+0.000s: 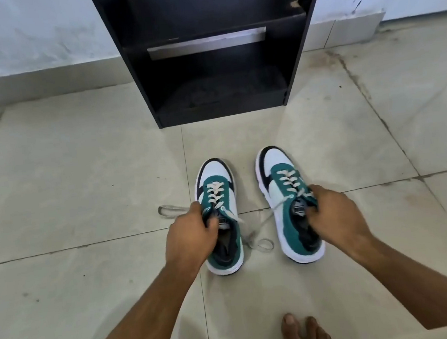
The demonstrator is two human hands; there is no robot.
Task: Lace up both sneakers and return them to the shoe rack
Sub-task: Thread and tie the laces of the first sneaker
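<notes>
Two teal, white and black sneakers stand side by side on the tiled floor, toes pointing at the rack. My left hand grips the left sneaker at its collar beside the tongue. My right hand grips the right sneaker at its collar the same way. Both shoes have laces threaded through the eyelets. Loose lace ends trail on the floor between the shoes and out to the left of the left sneaker. The black shoe rack stands just beyond, its shelves bare.
A pale wall and skirting run behind the rack. A bare foot rests on the tiles at the bottom edge, near the right forearm. Open tiled floor lies on both sides of the shoes.
</notes>
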